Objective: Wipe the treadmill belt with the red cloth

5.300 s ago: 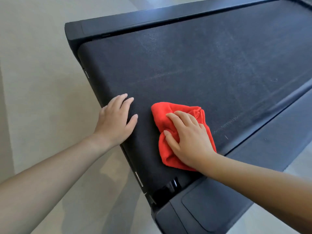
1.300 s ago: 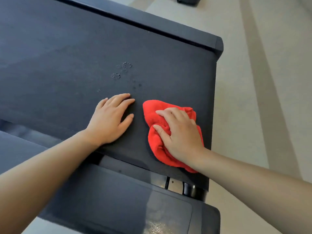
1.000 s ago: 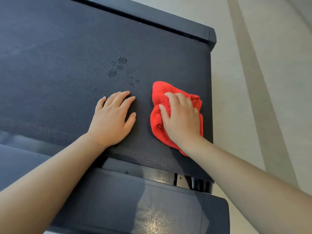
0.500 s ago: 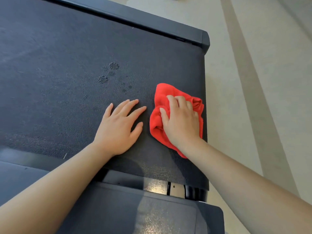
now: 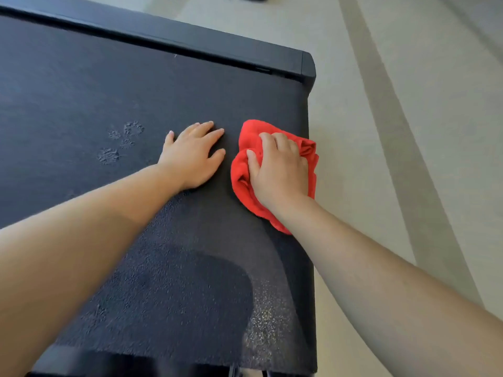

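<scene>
The dark treadmill belt (image 5: pixel 114 85) fills the left and middle of the head view. A crumpled red cloth (image 5: pixel 243 170) lies on the belt at its right end, partly hanging past the edge. My right hand (image 5: pixel 277 170) presses down on the cloth with fingers curled into it. Just left of the cloth, my left hand (image 5: pixel 192 156) rests flat on the belt with fingers spread, holding nothing. Several small dusty smudges (image 5: pixel 122 140) mark the belt left of my left hand.
A black side rail (image 5: pixel 217 42) runs along the belt's far side and ends in a corner cap (image 5: pixel 307 66). Pale floor (image 5: pixel 408 131) with darker stripes lies to the right. A dark frame part shows blurred at the bottom edge (image 5: pixel 136 365).
Both hands and the cloth have moved farther across the belt, away from the near rail. The cloth now reaches the belt's right edge. My left hand sits beside the smudges.
</scene>
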The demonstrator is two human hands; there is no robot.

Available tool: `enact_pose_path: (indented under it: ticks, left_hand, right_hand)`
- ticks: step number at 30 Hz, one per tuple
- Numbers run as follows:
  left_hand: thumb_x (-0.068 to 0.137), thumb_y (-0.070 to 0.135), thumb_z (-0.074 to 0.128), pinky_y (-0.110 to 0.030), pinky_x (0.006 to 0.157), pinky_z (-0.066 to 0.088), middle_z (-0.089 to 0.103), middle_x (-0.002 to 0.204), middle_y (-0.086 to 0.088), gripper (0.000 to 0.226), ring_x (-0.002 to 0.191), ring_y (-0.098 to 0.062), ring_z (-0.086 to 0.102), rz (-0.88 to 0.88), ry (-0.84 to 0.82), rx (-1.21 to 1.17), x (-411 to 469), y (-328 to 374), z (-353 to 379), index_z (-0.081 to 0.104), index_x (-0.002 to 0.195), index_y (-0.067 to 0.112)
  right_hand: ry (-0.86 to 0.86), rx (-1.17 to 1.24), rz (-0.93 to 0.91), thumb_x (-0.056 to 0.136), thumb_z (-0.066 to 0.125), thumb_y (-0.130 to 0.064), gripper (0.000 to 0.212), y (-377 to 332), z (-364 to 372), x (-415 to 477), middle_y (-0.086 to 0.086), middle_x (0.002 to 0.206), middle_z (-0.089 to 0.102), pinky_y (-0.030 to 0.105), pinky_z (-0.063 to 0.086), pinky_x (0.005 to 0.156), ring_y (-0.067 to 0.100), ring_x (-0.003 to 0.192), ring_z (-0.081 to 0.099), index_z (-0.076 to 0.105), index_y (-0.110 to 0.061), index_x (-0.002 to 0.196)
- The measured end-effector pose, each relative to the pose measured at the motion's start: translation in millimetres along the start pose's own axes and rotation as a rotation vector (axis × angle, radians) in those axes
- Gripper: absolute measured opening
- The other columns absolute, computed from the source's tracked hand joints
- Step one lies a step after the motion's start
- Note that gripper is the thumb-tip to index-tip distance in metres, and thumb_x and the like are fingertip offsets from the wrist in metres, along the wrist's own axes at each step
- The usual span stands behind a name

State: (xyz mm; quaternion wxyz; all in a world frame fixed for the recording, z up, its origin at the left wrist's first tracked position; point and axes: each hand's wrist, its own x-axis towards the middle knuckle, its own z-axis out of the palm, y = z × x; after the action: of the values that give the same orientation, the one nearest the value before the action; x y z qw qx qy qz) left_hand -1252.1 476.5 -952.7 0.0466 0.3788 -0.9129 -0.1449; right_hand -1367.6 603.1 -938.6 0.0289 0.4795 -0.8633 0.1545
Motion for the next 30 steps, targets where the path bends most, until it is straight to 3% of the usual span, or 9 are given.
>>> enact_pose_path:
  ticks: [4,8,19,30]
  left_hand:
    - [0.095,0.046,0.028,-0.06,0.11,-0.001,0.014,0.157,0.005,0.052,0.144,-0.015,0.006,-0.128,0.037,0.002,45.3,16.7,10.2,0.024,0.145,0.033]
    - [0.092,0.052,0.021,-0.057,0.112,0.002,0.014,0.156,0.007,0.053,0.144,-0.013,0.006,-0.18,0.146,0.054,46.6,21.1,21.6,0.022,0.144,0.039]
    - [0.091,0.048,0.032,-0.054,0.112,0.002,0.019,0.154,0.013,0.049,0.142,-0.007,0.01,-0.242,0.134,0.034,46.9,25.1,13.9,0.027,0.14,0.044]
    - [0.093,0.042,0.032,-0.053,0.112,-0.002,0.02,0.154,0.011,0.048,0.143,-0.008,0.01,-0.216,0.163,-0.033,49.7,19.7,16.8,0.029,0.141,0.039]
  right_hand:
    - [0.008,0.027,0.008,0.097,0.038,-0.04,0.042,14.2,6.3,45.4,0.005,0.133,0.046,0.043,0.037,0.091,0.027,0.124,0.038,0.045,-0.015,0.13]
    - [0.006,0.045,-0.014,0.097,0.039,-0.039,0.041,24.4,13.4,89.8,0.005,0.132,0.047,0.042,0.038,0.09,0.026,0.123,0.039,0.045,-0.015,0.13]
    - [-0.032,0.085,-0.079,0.096,0.038,-0.04,0.044,37.7,33.7,202.6,0.006,0.132,0.046,0.042,0.037,0.091,0.027,0.123,0.038,0.044,-0.015,0.132]
    - [-0.054,0.012,-0.057,0.094,0.039,-0.041,0.044,29.2,26.8,185.9,0.004,0.134,0.047,0.043,0.04,0.087,0.029,0.121,0.041,0.044,-0.018,0.132]
